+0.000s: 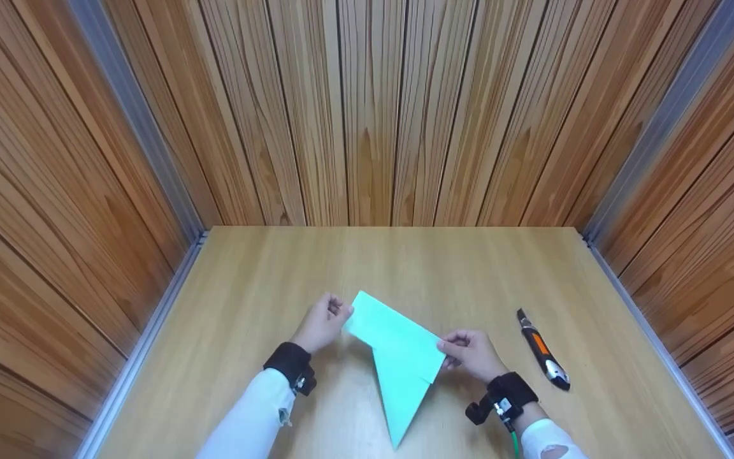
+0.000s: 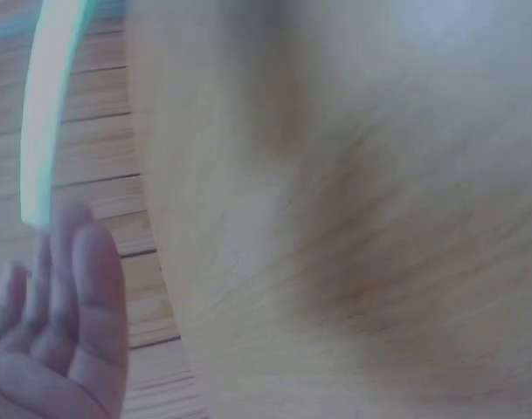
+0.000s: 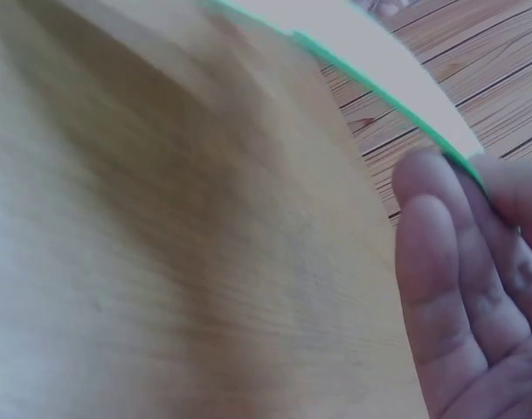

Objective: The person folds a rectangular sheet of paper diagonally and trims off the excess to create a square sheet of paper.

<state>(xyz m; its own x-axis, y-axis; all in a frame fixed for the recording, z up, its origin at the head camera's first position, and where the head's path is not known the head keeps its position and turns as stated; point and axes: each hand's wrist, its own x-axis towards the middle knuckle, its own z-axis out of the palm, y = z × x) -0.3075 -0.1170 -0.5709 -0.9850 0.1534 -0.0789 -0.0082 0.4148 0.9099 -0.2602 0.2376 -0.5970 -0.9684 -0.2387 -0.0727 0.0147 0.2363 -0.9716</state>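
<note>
A folded mint-green sheet of paper point(image 1: 399, 338) is held up between the two hands, its long point hanging toward the front. My left hand point(image 1: 322, 324) has its thumb over the left edge of the paper, other fingers bent beside it. In the left wrist view the paper's edge point(image 2: 43, 131) comes down to the fingertips of the left hand point(image 2: 60, 323). My right hand point(image 1: 472, 352) pinches the right corner. In the right wrist view the paper point(image 3: 388, 70) runs between the thumb and fingers of the right hand point(image 3: 475, 288).
A utility knife point(image 1: 543, 350), black with orange and silver parts, lies on the wooden table point(image 1: 259, 274) right of the right hand. Wood-plank walls point(image 1: 367, 115) rise behind and on both sides, with metal rails point(image 1: 150, 325) along the side edges.
</note>
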